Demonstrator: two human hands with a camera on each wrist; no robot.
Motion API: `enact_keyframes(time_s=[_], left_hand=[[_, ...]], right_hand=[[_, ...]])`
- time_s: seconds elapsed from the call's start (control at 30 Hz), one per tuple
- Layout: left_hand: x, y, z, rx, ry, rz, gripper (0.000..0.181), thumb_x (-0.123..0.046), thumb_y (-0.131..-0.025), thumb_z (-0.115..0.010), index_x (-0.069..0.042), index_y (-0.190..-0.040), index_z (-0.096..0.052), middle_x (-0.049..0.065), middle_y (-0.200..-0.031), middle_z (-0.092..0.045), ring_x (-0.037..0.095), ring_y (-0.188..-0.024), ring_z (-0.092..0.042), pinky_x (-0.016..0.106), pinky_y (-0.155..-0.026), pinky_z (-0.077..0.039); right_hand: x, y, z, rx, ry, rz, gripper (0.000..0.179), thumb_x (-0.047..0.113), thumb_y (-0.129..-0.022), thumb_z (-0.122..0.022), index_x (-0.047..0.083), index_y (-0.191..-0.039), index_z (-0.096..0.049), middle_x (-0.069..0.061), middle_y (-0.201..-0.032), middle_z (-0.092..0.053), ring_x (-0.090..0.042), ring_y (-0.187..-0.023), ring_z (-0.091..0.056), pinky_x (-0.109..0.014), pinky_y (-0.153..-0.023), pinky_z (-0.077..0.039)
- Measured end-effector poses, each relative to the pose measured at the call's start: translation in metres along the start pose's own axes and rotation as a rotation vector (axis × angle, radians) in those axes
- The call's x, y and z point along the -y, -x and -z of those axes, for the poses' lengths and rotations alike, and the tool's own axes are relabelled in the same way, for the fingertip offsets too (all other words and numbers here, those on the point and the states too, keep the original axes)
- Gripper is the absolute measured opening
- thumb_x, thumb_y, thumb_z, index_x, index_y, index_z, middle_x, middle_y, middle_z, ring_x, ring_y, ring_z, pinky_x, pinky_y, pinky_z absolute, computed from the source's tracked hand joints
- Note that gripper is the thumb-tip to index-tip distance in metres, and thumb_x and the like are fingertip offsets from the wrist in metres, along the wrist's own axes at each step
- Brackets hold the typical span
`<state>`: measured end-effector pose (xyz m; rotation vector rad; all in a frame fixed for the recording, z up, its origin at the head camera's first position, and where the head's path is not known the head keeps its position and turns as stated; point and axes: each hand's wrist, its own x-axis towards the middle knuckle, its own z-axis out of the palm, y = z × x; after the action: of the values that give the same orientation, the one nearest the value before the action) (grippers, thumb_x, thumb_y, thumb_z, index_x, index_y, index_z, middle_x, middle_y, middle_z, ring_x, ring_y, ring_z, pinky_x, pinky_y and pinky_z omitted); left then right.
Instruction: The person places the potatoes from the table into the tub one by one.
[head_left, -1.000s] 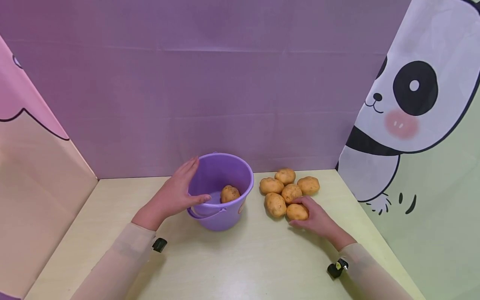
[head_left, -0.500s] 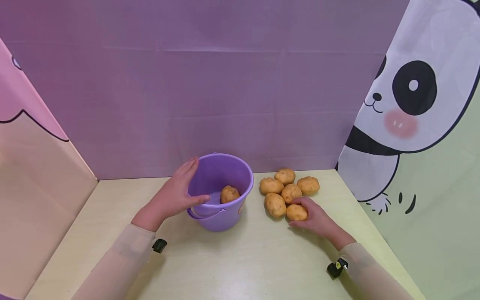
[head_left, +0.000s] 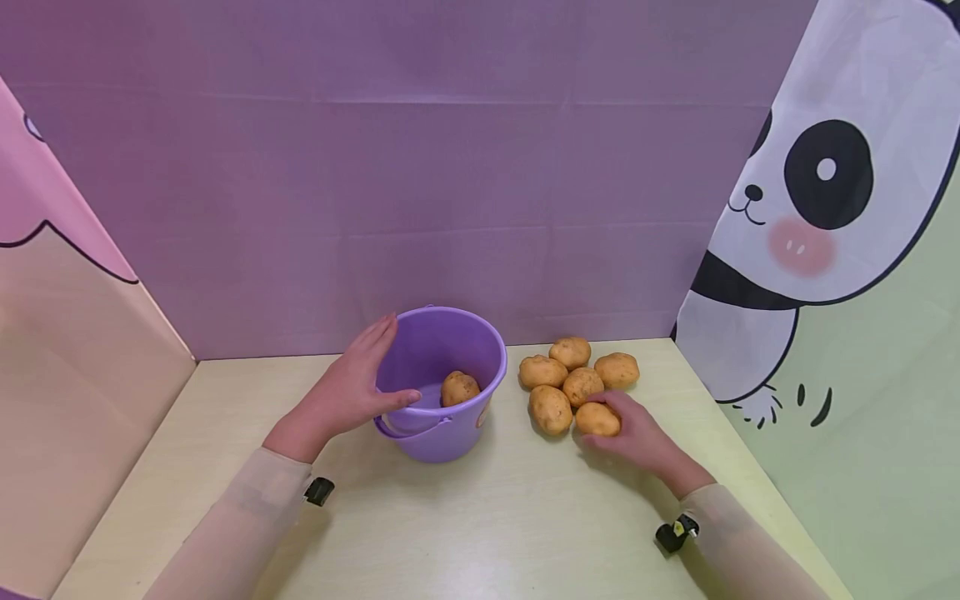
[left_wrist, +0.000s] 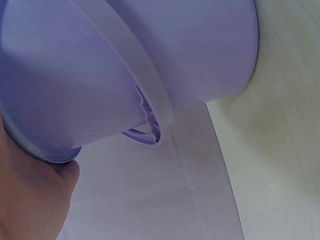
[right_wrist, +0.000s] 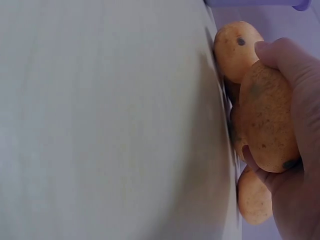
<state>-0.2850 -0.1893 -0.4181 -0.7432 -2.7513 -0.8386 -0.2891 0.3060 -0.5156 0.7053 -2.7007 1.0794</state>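
Observation:
A purple bucket (head_left: 442, 433) stands upright with one potato (head_left: 459, 388) inside it. My left hand (head_left: 348, 387) holds the bucket at the left of its rim, thumb over the front edge and fingers along the far left side. In the left wrist view the hand (left_wrist: 32, 192) shows at the rim, with the bucket's handle (left_wrist: 132, 50) hanging across its side. My right hand (head_left: 637, 433) grips a potato (head_left: 597, 419) between thumb and fingers, right beside the other potatoes. The right wrist view shows that potato (right_wrist: 267, 117) close up, with dark spots on its skin.
Several more potatoes (head_left: 582, 387) lie clustered on the pale wooden table (head_left: 450, 533), right of the bucket. A purple backdrop (head_left: 450, 167) rises behind the table. Printed panels flank it, a panda (head_left: 832, 208) on the right one.
The potato in my right hand has shifted slightly up and right, with the hand moving along. My left hand and the bucket have stayed in place.

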Motion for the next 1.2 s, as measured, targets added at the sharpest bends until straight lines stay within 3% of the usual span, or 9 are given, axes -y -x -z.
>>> enact_keyframes(time_s=[0.4,0.9,1.2], left_hand=[[0.002,0.0,-0.001,-0.001,-0.011,-0.001,0.119,-0.058,-0.093,-0.084,0.007,-0.172,-0.022,0.02,-0.183,-0.017,0.042,-0.169,-0.014,0.066,-0.132,-0.023],[-0.001,0.003,-0.002,0.001,-0.012,0.01,0.121,-0.061,-0.093,-0.083,0.007,-0.172,-0.022,0.02,-0.183,-0.017,0.042,-0.169,-0.013,0.065,-0.132,-0.022],[-0.007,0.007,-0.002,-0.007,-0.021,0.01,0.12,-0.058,-0.093,-0.084,0.008,-0.172,-0.023,0.021,-0.183,-0.017,0.042,-0.169,-0.014,0.064,-0.133,-0.022]], right_hand=[[0.006,-0.01,0.004,-0.055,0.027,0.101,0.052,0.019,-0.085,-0.096,0.01,-0.131,-0.073,-0.003,-0.12,-0.07,-0.019,-0.103,-0.064,-0.04,-0.088,-0.059],[0.025,-0.026,0.011,-0.086,0.044,0.13,0.055,0.021,-0.087,-0.095,0.007,-0.134,-0.072,-0.006,-0.124,-0.07,-0.024,-0.106,-0.065,-0.047,-0.09,-0.058],[0.044,-0.039,0.017,-0.116,-0.002,0.139,0.055,0.016,-0.085,-0.096,0.003,-0.134,-0.073,-0.006,-0.119,-0.073,-0.022,-0.106,-0.064,-0.04,-0.087,-0.057]])
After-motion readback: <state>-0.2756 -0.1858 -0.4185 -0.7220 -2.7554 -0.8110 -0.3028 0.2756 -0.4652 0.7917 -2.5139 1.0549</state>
